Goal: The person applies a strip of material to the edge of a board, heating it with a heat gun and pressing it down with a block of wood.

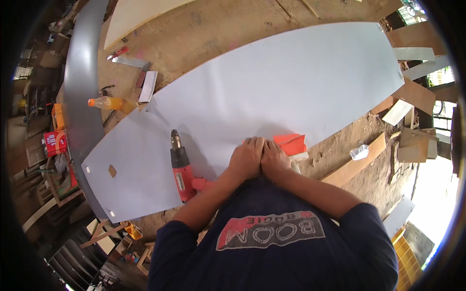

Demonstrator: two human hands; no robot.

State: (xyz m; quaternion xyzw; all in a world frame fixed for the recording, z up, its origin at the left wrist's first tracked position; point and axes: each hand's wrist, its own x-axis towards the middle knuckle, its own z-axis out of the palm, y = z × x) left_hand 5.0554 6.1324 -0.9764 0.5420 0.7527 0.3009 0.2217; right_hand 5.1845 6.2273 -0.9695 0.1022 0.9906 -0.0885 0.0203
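Observation:
My left hand [246, 158] and my right hand [275, 160] are pressed side by side at the near edge of a large pale grey sheet [301, 77]. Both are closed, with the fingers curled under; what they grip, if anything, is hidden. Against my right hand sits a bright orange-red folded piece [291, 144], with something whitish beneath it. To the left of my hands a red and black heat gun [181, 169] lies on the sheet, its metal nozzle toward the far side.
An orange drink bottle [109, 103] lies beyond the sheet's left part, near a small white-faced block [148, 86]. A long grey curved panel [82, 72] runs along the left. At right are a wooden strip [369, 154], a clear crumpled plastic piece [359, 152] and several board offcuts [418, 145].

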